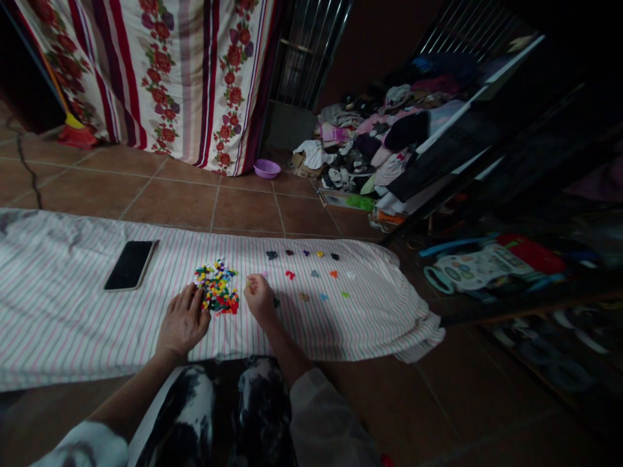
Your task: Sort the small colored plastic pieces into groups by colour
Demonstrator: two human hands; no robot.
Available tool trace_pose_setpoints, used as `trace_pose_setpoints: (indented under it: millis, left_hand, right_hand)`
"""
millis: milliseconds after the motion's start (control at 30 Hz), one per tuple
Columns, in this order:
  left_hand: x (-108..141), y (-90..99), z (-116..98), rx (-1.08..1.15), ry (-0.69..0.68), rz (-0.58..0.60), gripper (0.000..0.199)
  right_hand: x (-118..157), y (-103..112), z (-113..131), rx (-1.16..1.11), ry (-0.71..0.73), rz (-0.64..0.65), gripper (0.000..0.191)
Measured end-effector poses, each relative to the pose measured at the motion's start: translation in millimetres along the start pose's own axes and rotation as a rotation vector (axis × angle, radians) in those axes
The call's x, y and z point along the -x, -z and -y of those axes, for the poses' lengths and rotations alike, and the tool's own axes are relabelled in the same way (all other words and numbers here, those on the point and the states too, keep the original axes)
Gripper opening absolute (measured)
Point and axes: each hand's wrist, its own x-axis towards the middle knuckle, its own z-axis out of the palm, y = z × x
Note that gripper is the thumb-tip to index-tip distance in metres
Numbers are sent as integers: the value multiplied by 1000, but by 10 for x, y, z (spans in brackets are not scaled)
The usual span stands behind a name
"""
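Observation:
A mixed heap of small colourful pieces [217,288], too small to tell their kind, lies on a striped cloth [160,324]. My left hand [183,319] rests with its fingers stretched out, fingertips touching the heap's left edge. Just right of the heap, my right hand [259,298] is closed in a pinch; what it holds, if anything, is too small to make out. Farther right, little same-coloured groups sit in rows, among them a red group [290,275], an orange group [333,274], a yellow group [320,253] and a dark green group [276,302], partly beside my right wrist.
A phone [129,265] lies on the cloth at left. Beyond the cloth, a purple basin [267,169] stands on the tiled floor near a floral curtain [189,78]. Clothes [379,139] are piled at the back right, and a red broom [78,135] leans at the left.

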Motion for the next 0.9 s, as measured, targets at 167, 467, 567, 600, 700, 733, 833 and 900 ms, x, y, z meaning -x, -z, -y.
trace_pose_setpoints:
  millis: [167, 467, 567, 600, 700, 733, 833, 900]
  left_hand:
    - [4, 2, 3, -1, -10, -8, 51]
    - [4, 9, 10, 25, -11, 8, 51]
    - [7, 19, 17, 21, -24, 24, 50]
    - [8, 21, 19, 17, -26, 27, 51]
    - [9, 20, 16, 7, -31, 24, 51]
    - [9, 19, 13, 9, -30, 19, 50]
    - [5, 15, 1, 21, -18, -2, 50]
    - [1, 18, -7, 25, -7, -7, 49]
  right_hand:
    - [59, 272, -40, 64, 27, -2, 24]
    - [211, 780, -433, 25, 81, -177, 19]
    - [252, 937, -602, 31, 62, -243, 21]
    - [265, 987, -652, 35, 45, -266, 22]
    - [302, 1150, -790, 59, -24, -332, 26]
    - [311, 1210, -837, 72, -52, -354, 29]
    - [327, 1406, -998, 124, -124, -420, 36]
    - [331, 1537, -1125, 155, -157, -456, 40]
